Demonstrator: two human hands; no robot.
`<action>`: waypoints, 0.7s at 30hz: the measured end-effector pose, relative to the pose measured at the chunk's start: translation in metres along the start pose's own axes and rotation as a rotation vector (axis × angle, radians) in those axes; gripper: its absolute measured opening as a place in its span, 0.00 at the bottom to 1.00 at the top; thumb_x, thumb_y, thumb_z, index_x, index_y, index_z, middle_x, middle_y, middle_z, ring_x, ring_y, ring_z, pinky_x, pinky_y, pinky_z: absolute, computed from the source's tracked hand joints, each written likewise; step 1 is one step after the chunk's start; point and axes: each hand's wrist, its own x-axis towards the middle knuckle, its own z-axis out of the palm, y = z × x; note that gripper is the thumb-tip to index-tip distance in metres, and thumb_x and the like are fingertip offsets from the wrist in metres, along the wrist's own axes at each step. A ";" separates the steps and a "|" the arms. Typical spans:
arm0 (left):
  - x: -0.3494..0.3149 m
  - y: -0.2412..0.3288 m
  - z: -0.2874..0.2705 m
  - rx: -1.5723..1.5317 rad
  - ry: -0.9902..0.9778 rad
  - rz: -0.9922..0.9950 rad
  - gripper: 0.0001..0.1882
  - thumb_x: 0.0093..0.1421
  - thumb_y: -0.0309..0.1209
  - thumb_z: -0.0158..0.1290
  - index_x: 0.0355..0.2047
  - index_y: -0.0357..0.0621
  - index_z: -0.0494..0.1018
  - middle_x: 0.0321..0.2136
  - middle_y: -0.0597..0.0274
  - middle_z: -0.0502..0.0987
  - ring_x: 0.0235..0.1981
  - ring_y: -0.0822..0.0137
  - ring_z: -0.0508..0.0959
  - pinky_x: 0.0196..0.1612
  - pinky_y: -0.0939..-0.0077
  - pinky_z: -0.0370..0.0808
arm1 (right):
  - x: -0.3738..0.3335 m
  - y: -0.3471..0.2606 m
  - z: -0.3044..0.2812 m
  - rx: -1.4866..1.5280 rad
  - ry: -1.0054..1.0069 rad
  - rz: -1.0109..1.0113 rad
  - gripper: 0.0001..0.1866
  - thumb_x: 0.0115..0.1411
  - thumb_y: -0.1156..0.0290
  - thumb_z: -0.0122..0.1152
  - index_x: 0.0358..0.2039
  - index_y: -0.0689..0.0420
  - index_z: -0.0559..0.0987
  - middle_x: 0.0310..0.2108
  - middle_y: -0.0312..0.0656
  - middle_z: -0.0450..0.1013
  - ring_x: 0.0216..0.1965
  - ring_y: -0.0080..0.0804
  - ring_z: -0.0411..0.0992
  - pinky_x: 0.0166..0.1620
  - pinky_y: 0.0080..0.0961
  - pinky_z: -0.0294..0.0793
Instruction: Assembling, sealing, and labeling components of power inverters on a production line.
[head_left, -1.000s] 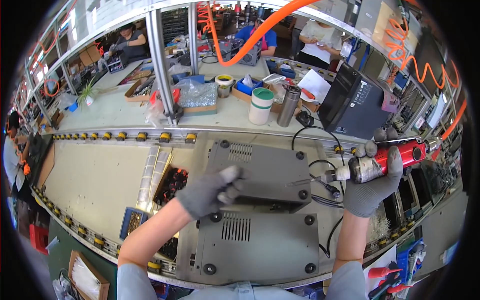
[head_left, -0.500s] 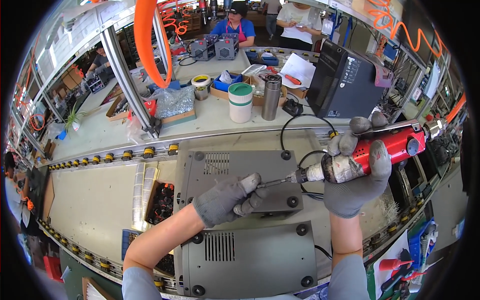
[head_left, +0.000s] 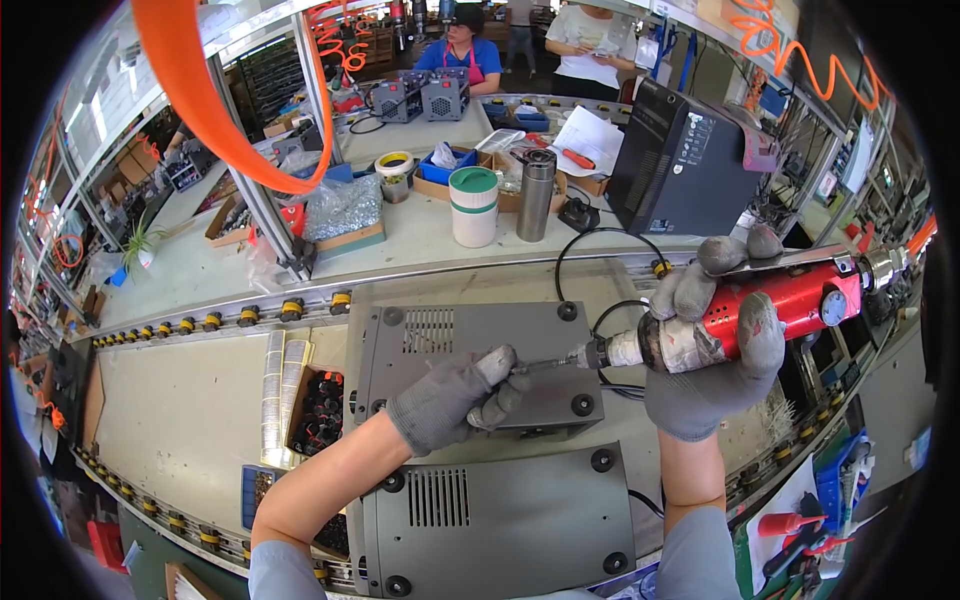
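Observation:
My right hand (head_left: 715, 350), in a grey glove, wraps round a red air screwdriver (head_left: 780, 300) held level, its lever under my fingers. The long thin bit (head_left: 555, 364) points left. My gloved left hand (head_left: 455, 395) pinches the bit's tip between thumb and fingers; whether a screw sits there is hidden. Below my hands lies a grey metal case (head_left: 470, 330) with slots and black round feet facing up. Nearer to me lies a second such case (head_left: 530, 525), also feet up.
A box of small black parts (head_left: 320, 410) and a blue tray (head_left: 250, 495) stand left of the cases. Across the roller rail are a white jar with a green lid (head_left: 473, 205), a steel flask (head_left: 536, 195) and a black computer case (head_left: 680, 160). An orange hose (head_left: 230, 130) hangs at upper left.
The orange hose loop has swung left and looks wider. The air screwdriver has shifted slightly right. Both hands keep nearly the same hold.

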 end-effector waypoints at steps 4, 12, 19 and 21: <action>-0.004 0.002 0.000 0.035 -0.026 0.006 0.22 0.58 0.54 0.49 0.30 0.45 0.68 0.18 0.69 0.67 0.14 0.79 0.61 0.19 0.86 0.59 | -0.002 -0.001 0.002 -0.159 -0.028 -0.012 0.32 0.49 0.62 0.55 0.53 0.58 0.59 0.38 0.50 0.68 0.27 0.35 0.71 0.30 0.32 0.74; -0.002 -0.003 -0.001 -0.070 -0.001 -0.003 0.21 0.58 0.51 0.51 0.31 0.44 0.68 0.20 0.70 0.66 0.15 0.80 0.60 0.20 0.86 0.59 | -0.006 0.000 0.008 -0.237 -0.013 -0.014 0.27 0.52 0.61 0.54 0.51 0.58 0.61 0.38 0.47 0.69 0.25 0.26 0.67 0.28 0.29 0.68; 0.009 -0.007 -0.010 -0.170 -0.014 0.046 0.18 0.63 0.45 0.47 0.34 0.39 0.72 0.19 0.70 0.70 0.17 0.80 0.65 0.20 0.86 0.63 | -0.002 0.016 0.008 -0.187 -0.059 0.059 0.28 0.53 0.61 0.53 0.52 0.58 0.61 0.38 0.50 0.69 0.26 0.29 0.69 0.31 0.31 0.72; 0.010 -0.006 -0.008 0.035 0.101 0.000 0.19 0.62 0.45 0.47 0.37 0.39 0.70 0.22 0.68 0.70 0.18 0.80 0.65 0.22 0.87 0.63 | -0.002 0.017 0.004 -0.210 -0.050 0.103 0.26 0.54 0.63 0.51 0.53 0.59 0.61 0.38 0.51 0.69 0.26 0.29 0.70 0.31 0.31 0.72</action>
